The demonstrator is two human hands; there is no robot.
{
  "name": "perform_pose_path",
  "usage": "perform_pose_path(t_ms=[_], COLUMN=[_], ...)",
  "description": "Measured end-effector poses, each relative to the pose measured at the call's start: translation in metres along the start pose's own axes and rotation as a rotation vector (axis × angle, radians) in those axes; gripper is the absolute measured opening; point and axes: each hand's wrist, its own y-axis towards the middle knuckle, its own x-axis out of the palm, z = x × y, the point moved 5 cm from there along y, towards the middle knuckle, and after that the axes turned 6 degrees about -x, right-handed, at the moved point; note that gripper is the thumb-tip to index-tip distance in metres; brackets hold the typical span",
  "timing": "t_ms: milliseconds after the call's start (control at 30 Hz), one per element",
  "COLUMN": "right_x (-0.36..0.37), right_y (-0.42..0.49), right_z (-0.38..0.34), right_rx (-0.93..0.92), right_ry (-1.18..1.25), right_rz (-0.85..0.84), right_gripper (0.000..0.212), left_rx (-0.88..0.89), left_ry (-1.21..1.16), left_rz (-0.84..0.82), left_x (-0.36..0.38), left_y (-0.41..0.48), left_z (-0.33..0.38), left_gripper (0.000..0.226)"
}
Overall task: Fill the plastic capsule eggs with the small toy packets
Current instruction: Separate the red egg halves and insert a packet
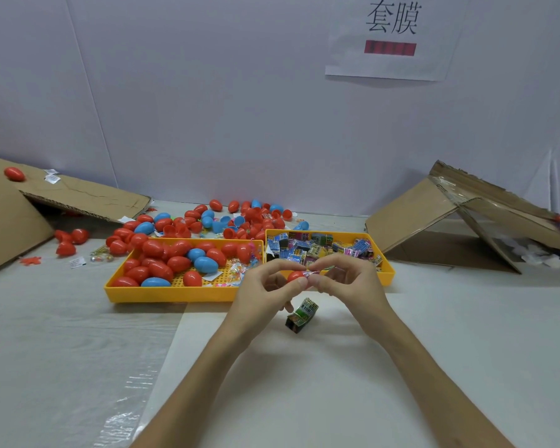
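While both hands meet just in front of the two yellow trays, the left hand (269,286) grips one red capsule egg (295,275) with curled fingers and thumb, and the right hand (349,282) pinches one small toy packet (311,273) at the egg's open end, fingertips pressed together on it. A second packet (302,315), green and black, lies alone on the table (304,383) right below the hands. In the left tray (168,294) there are three blue eggs among a far larger number of red ones, too heaped to count exactly, plus some small colourful bits at its right end. Printed packets crowd the right tray (389,273), overlapping so that I cannot count them. Behind the trays lies a loose scatter of red and blue eggs and halves. Two pieces of cardboard flank the scene: the left cardboard (0,221) carries one red egg, with three more red ones beside it, and the right cardboard (411,215) stands propped open. One paper sign (390,37) hangs on the wall.
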Motion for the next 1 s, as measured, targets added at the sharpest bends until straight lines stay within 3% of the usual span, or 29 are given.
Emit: perform_pose_path(t_ms=[200, 400, 567, 700, 1000], right_x=[-0.001, 0.001, 0.016, 0.023, 0.025], right_y=[0.000, -0.003, -0.009, -0.013, -0.017], right_z=[-0.002, -0.007, -0.018, -0.019, -0.020], right_rx=[-0.013, -0.176, -0.373, -0.453, -0.514], right_ry=[-0.107, -0.284, -0.415, -0.507, -0.542], right_rz=[0.055, 0.190, 0.175, 0.144, 0.240], right_gripper=[0.022, 0.032, 0.020, 0.024, 0.024], left_rx=[0.010, -0.053, -0.130, -0.165, -0.091], left_ry=[0.050, 0.001, -0.170, -0.268, -0.239], left_rz=[-0.004, -0.007, 0.015, 0.043, 0.089], left_x=[0.004, 0.002, -0.002, -0.002, 0.001], left_y=[-0.001, 0.000, 0.000, -0.001, -0.002], left_z=[-0.001, -0.004, -0.006, -0.007, -0.004], left_gripper=[0.012, 0.010, 0.011, 0.013, 0.020])
